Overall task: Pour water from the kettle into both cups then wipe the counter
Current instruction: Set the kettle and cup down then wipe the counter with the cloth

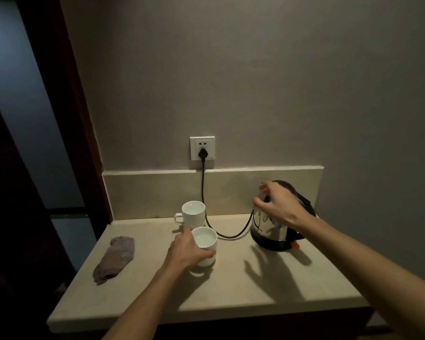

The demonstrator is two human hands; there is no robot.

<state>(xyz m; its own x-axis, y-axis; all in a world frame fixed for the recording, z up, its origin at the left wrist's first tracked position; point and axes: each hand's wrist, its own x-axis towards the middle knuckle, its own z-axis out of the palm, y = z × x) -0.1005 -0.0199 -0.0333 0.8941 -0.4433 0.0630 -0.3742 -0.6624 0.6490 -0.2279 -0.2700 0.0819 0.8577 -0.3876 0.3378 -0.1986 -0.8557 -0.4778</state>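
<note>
Two white cups stand on the beige counter (231, 290). The far cup (193, 214) sits near the backsplash with water in it. The near cup (205, 242) also holds water, and my left hand (185, 251) is wrapped around its left side. A steel kettle (271, 231) with a black base stands upright at the right. My right hand (279, 207) hovers over the kettle's top and front with fingers spread, holding nothing. A purple-grey cloth (115, 258) lies crumpled at the counter's left.
A black cord (203, 192) runs from the wall socket (202, 151) down behind the cups and loops to the kettle base. A low backsplash (157, 192) closes the rear. A dark door frame stands at the left. The counter's front edge is near me.
</note>
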